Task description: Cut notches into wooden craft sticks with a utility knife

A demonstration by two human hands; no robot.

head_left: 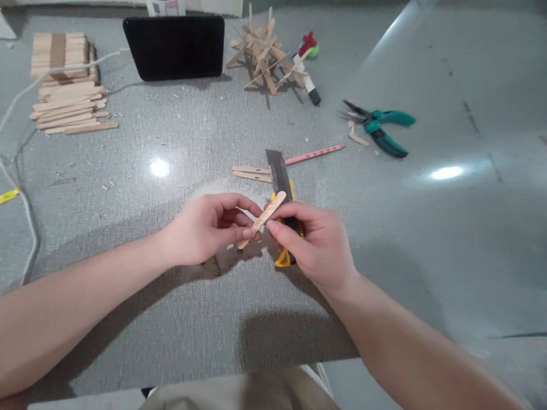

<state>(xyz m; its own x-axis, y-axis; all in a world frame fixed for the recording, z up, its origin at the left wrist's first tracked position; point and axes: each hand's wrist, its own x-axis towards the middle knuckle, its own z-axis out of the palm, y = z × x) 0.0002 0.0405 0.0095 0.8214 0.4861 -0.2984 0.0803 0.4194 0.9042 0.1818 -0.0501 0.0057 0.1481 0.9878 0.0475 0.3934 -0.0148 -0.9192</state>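
A: Nearest first; what has each hand?

B: Left hand (209, 226) in a pinch, thumb over the lower part of a craft stick (269, 209); right hand (319, 243) narrow, thumb and forefinger set close together at the stick's right edge; whether they grip it or only touch, cannot tell.

A: Long axis?

B: Diagonal; near end low and left, by the left fingertips; far end up and right, clear of the fingers; faint marks cross the face near mid-length.

A: Which hand is nearer?

B: Left for the near end, right for the far end; the stick lies rightward of the left hand, leftward of the right; in my judgement the key relation is that the right fingertips meet it from the side, across its axis.

A: Beyond that?

B: Utility knife (279, 174) on the surface (191, 328), partly hidden by the right hand; blade points away, leaning slightly left; the stick's far end overlaps it in view, height between them unclear; left of the blade, two marked sticks (250, 169), lengthwise left to right; right of it, a pink rod (316, 153); farther right, pliers (395, 118).
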